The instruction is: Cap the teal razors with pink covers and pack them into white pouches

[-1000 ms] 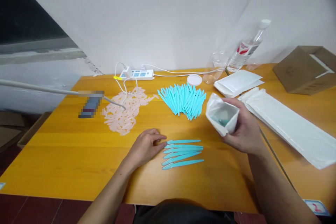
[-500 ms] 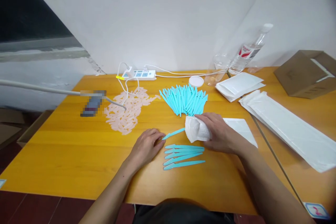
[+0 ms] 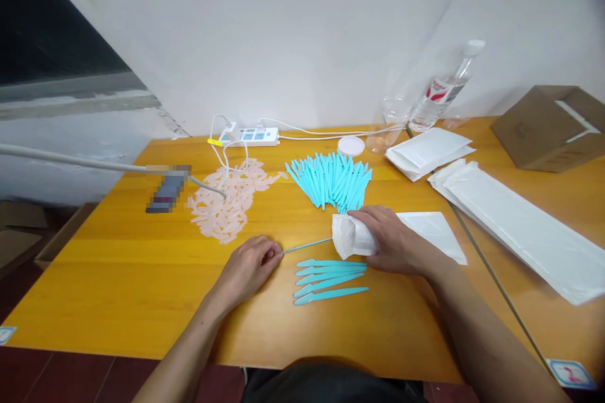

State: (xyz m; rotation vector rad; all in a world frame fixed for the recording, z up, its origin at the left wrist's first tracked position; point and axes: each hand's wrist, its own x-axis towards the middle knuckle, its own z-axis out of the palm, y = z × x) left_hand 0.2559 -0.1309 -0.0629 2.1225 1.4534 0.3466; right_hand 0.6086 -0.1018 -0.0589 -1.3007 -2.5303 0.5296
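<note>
The left hand reaches in from the lower left, forearm slanting up over the wooden table, back of the hand upward and fingers curled in; its thumb and index fingertip are pressed together on the left end of one turquoise eyebrow razor; the right hand comes from the lower right, wrist bent toward the middle, its fingers over the far side of a white bubble mailer and its thumb low on the near side, gripping the mailer near its mouth.

The pinched razor stretches rightward from the left fingertips, seen nearly edge-on and tilted slightly up toward the mailer; its right end meets the mailer's mouth, which faces left; how far the tip goes in, I cannot tell; the mailer's flat lower part lies beyond the right wrist.

Just below the razor and between the forearms, a row of turquoise razors lies roughly parallel on the table; a larger heap of turquoise razors sits beyond the mailer; pale pink plastic pieces are scattered past the left hand; folded white mailers lie at the right.
</note>
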